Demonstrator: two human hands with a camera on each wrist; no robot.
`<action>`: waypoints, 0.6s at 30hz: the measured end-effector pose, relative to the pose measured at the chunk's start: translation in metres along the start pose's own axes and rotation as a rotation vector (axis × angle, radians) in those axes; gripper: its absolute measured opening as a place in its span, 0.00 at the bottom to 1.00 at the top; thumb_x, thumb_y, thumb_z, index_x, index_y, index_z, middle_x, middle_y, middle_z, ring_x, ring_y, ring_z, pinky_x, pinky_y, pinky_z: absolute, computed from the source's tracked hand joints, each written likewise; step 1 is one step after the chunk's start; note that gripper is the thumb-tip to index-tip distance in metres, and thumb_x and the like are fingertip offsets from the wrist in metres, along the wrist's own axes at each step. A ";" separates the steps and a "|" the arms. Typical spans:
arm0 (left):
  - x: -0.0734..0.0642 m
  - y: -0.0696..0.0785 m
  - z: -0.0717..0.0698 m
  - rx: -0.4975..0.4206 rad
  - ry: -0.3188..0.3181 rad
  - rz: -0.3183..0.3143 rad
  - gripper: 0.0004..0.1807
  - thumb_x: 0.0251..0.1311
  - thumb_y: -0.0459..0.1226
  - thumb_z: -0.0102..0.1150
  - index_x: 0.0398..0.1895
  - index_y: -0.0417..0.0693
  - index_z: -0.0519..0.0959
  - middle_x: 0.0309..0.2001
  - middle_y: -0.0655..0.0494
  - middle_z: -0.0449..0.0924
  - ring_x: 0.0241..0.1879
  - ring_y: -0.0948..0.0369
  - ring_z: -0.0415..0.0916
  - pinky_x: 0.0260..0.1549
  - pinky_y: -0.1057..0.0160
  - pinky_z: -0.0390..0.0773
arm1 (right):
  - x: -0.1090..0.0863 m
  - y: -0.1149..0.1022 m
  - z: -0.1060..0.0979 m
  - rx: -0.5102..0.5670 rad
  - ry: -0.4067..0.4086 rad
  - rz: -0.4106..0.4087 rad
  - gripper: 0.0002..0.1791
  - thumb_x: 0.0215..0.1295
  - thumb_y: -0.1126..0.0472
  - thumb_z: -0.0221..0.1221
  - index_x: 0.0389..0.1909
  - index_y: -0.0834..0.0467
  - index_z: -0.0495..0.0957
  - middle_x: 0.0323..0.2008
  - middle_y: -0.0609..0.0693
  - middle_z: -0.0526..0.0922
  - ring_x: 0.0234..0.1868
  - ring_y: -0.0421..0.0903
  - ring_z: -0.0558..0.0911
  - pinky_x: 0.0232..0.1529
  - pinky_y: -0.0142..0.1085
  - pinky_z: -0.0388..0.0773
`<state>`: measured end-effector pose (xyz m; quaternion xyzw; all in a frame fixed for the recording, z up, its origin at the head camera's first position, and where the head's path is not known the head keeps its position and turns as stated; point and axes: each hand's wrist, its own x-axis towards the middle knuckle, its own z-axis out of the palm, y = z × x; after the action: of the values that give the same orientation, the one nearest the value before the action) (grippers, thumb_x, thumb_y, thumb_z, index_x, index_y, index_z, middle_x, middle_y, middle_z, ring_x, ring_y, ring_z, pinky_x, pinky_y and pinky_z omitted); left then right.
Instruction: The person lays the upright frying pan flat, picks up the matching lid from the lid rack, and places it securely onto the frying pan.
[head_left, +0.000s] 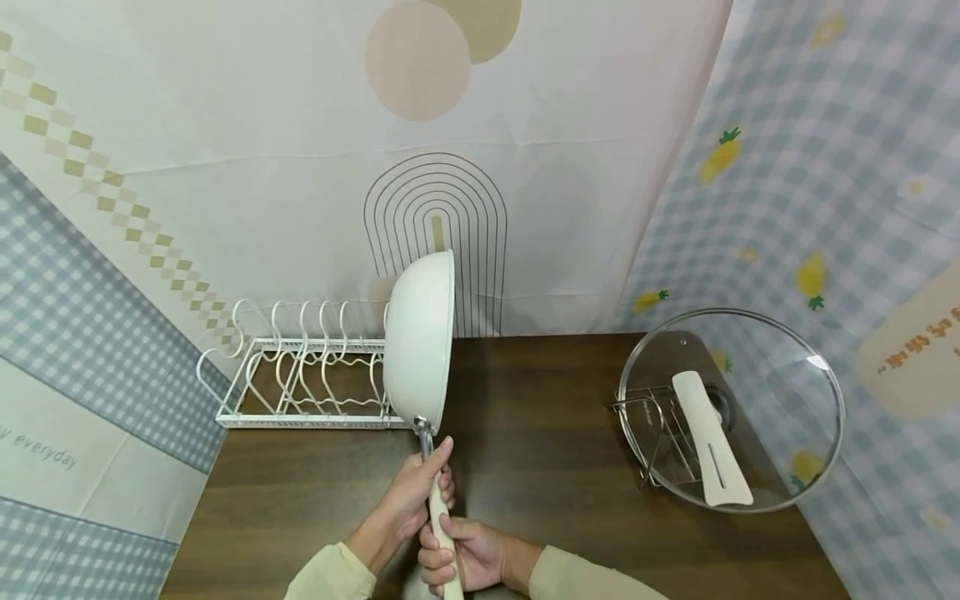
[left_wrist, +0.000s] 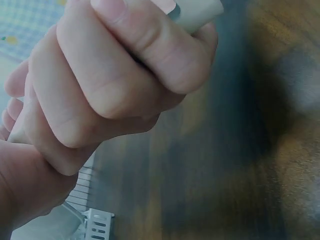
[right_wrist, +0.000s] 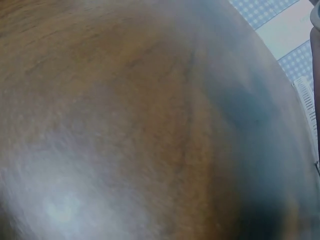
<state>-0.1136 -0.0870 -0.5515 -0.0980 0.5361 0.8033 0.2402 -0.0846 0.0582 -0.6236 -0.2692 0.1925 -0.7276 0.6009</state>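
A white wok (head_left: 418, 337) stands on edge at the right end of a white wire dish rack (head_left: 315, 422), its rounded outside facing left. Its cream handle (head_left: 441, 515) points toward me. My left hand (head_left: 411, 493) grips this handle close to the metal neck, thumb laid along the top. Farther back, near the handle's end, my right hand (head_left: 468, 554) holds it with curled fingers. Curled fingers (left_wrist: 80, 85) wrap the handle in the left wrist view, the handle tip poking out above them. Mostly tabletop fills the right wrist view.
At the right, a large glass lid (head_left: 780, 400) with a cream grip (head_left: 712, 442) leans in a metal wire stand (head_left: 667, 433). All stand on a dark wooden table (head_left: 540, 433). Patterned cloth (head_left: 562, 208) hangs behind and at both sides.
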 end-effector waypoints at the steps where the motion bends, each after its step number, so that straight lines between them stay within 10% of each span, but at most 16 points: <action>1: -0.001 0.001 0.001 -0.004 -0.005 0.003 0.25 0.76 0.53 0.54 0.19 0.53 0.68 0.13 0.64 0.66 0.14 0.66 0.65 0.20 0.68 0.72 | 0.000 -0.001 0.001 -0.006 0.000 -0.001 0.20 0.74 0.29 0.43 0.39 0.40 0.67 0.27 0.33 0.66 0.30 0.32 0.66 0.47 0.28 0.69; 18: -0.016 0.030 0.011 -0.014 -0.069 0.070 0.26 0.77 0.50 0.53 0.18 0.51 0.69 0.12 0.62 0.67 0.14 0.65 0.66 0.20 0.67 0.73 | 0.007 -0.025 0.017 -0.076 -0.038 0.001 0.20 0.74 0.30 0.43 0.40 0.42 0.68 0.28 0.35 0.67 0.30 0.34 0.67 0.44 0.28 0.69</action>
<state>-0.1137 -0.0904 -0.5156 -0.0532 0.5248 0.8180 0.2294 -0.0945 0.0577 -0.5939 -0.3057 0.2087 -0.7142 0.5940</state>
